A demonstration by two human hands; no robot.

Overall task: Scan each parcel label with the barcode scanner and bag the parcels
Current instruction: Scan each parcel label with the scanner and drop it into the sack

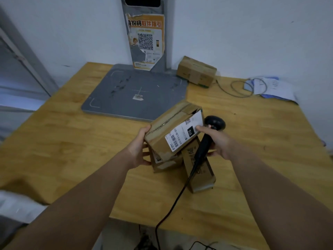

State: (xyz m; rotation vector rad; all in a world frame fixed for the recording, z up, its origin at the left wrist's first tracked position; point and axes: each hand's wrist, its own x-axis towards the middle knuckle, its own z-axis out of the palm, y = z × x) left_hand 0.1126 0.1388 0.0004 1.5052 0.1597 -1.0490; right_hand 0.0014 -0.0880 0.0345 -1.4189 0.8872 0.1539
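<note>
Left hand [138, 150] grips labelled parcel [173, 130] above counter [72, 141]; right hand [219, 141] holds barcode scanner [207, 138], thumb on label.

White wall [252, 24], wooden table [63, 141] — pale (yellowish) top, dim light

Bare left hand [138, 150] and right hand [219, 142], forearms [86, 192] likewise unclothed.

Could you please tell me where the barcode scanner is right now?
In the head view, right of centre, the barcode scanner is gripped in the right hand, its head just right of the labelled parcel that the left hand holds.
</note>
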